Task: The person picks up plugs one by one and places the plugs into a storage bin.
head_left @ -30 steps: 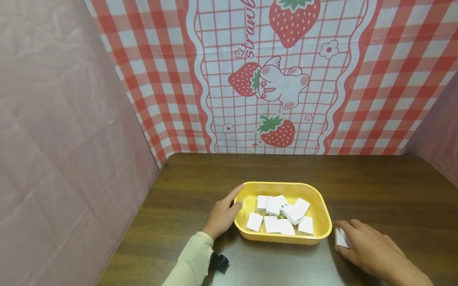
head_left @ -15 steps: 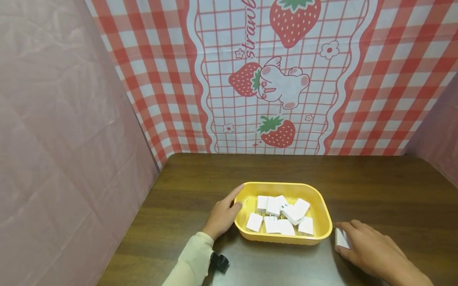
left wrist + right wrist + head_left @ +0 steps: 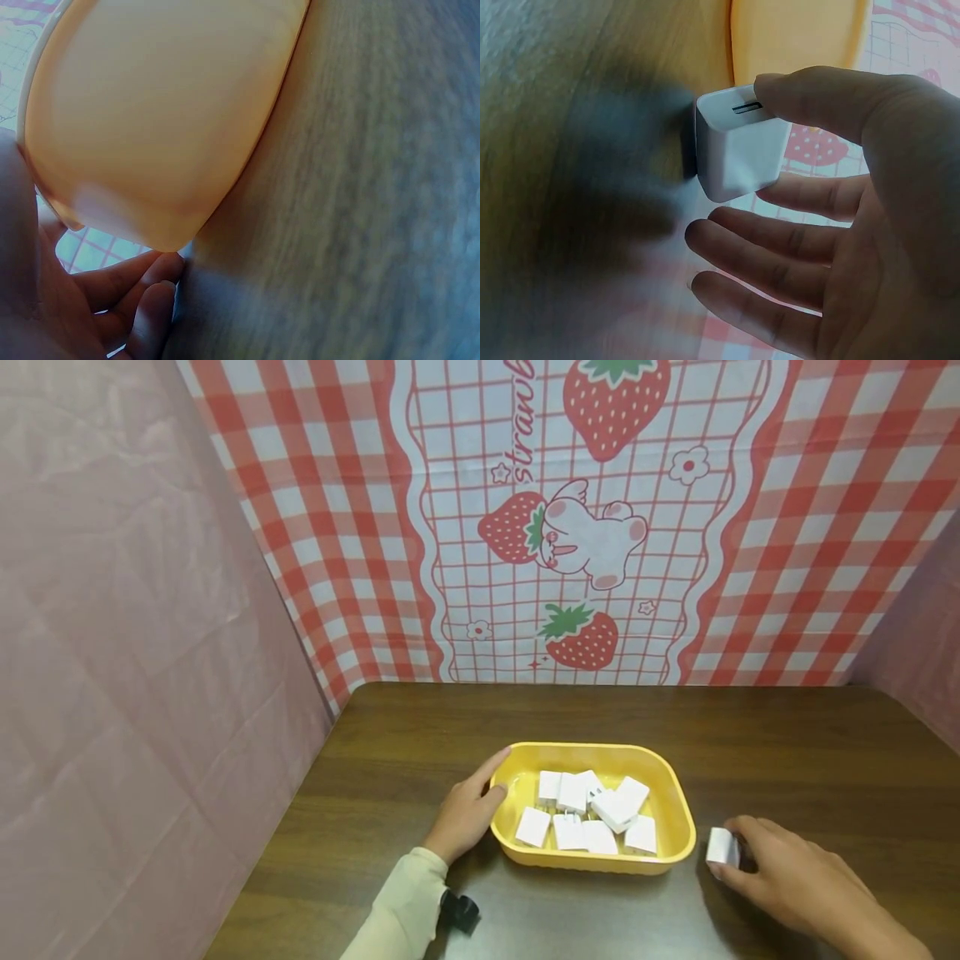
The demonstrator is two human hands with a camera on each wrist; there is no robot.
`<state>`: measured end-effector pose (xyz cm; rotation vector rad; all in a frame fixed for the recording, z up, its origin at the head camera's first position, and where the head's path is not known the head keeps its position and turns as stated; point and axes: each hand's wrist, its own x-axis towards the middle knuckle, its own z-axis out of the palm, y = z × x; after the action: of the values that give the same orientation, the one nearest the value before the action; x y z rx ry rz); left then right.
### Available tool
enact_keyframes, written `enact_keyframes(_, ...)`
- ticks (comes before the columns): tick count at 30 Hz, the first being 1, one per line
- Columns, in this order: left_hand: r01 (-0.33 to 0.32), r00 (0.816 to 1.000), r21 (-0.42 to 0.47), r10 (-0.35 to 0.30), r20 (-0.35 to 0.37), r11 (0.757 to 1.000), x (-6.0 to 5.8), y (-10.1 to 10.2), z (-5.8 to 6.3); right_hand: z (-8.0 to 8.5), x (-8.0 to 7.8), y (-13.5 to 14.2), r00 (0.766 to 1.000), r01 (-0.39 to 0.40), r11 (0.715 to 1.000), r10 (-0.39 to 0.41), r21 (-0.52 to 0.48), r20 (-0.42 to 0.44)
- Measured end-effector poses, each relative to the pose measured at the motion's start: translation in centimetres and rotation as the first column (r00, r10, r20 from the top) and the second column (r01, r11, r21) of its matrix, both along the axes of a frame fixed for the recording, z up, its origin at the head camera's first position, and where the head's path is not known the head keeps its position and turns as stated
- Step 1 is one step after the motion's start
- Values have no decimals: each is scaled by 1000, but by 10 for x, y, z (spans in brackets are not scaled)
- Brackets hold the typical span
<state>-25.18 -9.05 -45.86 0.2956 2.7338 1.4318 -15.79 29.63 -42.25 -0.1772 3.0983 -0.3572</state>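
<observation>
My left hand [image 3: 461,817] holds the left end of a yellow plastic box [image 3: 585,861], thumb at its rim. In the left wrist view, the fingers [image 3: 154,307] curl against the lower end of the box wall [image 3: 165,112]. To the right of the box, my right hand [image 3: 806,881] pinches a white USB charger [image 3: 722,846] between thumb and index finger. The right wrist view shows the charger's port side [image 3: 735,109] beside the thumb; the other fingers spread loosely below. Several white chargers [image 3: 572,793] lie jumbled inside the box, some with prongs showing.
The box and hands are at a brown wood-grain table [image 3: 420,718]. A red-and-white strawberry cloth [image 3: 585,552] hangs behind it, and a pink cloth [image 3: 150,652] on the left. A black wrist mount [image 3: 460,911] sits on the left sleeve.
My right hand has shifted slightly right, away from the box, and the charger in it has turned to show a broader white side. The left hand and box stay in place.
</observation>
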Motion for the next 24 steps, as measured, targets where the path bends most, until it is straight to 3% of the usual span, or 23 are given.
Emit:
enact_keyframes(9,6,1000,2,-6,-12,1000,0,0,-1,5,-1,0,998,26,1000,-25,-15,53)
enact_keyframes(19,9,1000,-3,-9,-22,1000,-1,0,-2,17,1,-7,996,37,997,-42,-64,-85)
enact_keyframes(24,16,1000,5,-16,-23,1000,-2,-1,-2,25,0,-16,983,55,992,-74,-116,-167)
